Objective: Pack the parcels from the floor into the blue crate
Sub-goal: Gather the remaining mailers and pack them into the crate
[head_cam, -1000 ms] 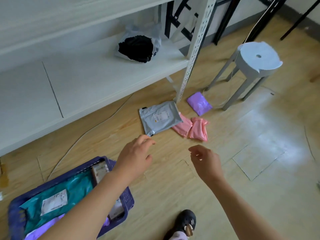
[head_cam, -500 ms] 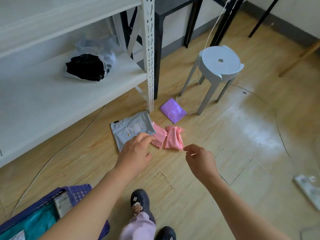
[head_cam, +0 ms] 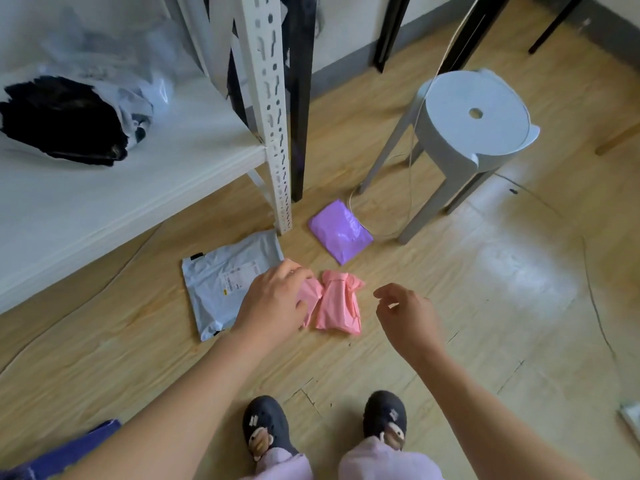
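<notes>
Nearest to me, the two shoes [head_cam: 265,426] stand on the wood floor [head_cam: 485,306], and a corner of the blue crate [head_cam: 69,448] shows at the bottom left, behind and left of my left arm. Its inside is out of view.

My left hand [head_cam: 273,303] is low over the pink parcels, fingers curled loosely, covering the near-left pink parcel [head_cam: 309,292]. It looks to be touching it, but I cannot tell whether the fingers have closed on it. My right hand [head_cam: 407,317] hovers just right of the other pink parcel [head_cam: 337,306], fingers apart and half bent, holding nothing.

Taking that second pink parcel as the landmark: it lies between my two hands, long axis running roughly away from me, with a bunched neck at the far end. The first pink one touches its left side, partly under my left hand. The gray mailer [head_cam: 228,282] lies left of it, flat, label up, its right edge hidden by my left hand. The purple parcel [head_cam: 341,232] lies beyond it and slightly right, apart from it.

My read: left hand is nearer the left pink parcel and the mailer; right hand is nearer the landmark parcel. Four parcels are left on the floor.

Farther off, a shelf post [head_cam: 273,133] stands beyond the mailer, and a gray stool [head_cam: 474,119] beyond the purple parcel, to the right. A black bag [head_cam: 62,123] sits on the shelf [head_cam: 104,195].
</notes>
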